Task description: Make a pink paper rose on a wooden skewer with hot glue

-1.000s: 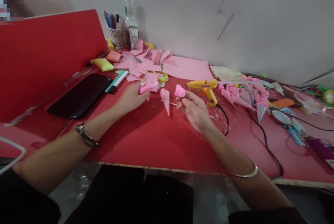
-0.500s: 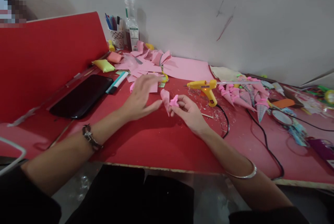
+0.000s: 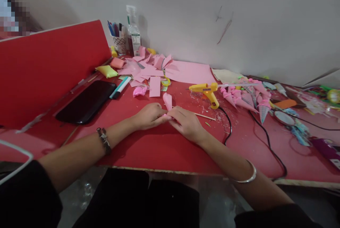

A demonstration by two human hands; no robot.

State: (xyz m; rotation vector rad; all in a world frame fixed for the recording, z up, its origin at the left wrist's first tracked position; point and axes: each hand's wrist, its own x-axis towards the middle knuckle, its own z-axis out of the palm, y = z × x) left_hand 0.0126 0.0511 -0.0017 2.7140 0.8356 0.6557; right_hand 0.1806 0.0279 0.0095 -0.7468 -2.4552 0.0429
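Note:
My left hand and my right hand meet low over the red table. Between their fingertips a bit of soft pink clay shows, mostly covered by the fingers. Both hands are closed on it. Right behind the fingers lies a small pink paper cone, its lower end hidden by my hands. A thin wooden stick lies on the table by my right hand. Farther left, a bright pink clay lump rests near a pink paper rectangle.
A yellow glue gun with a black cord lies to the right, before a pile of pink cones. A black phone-like slab and a marker lie left. Paper scraps, a bottle and a pen cup stand behind.
My left hand has come down and right from above the table to join my right hand. The pink clay, earlier visible in my right fingers, is now mostly hidden between both hands.

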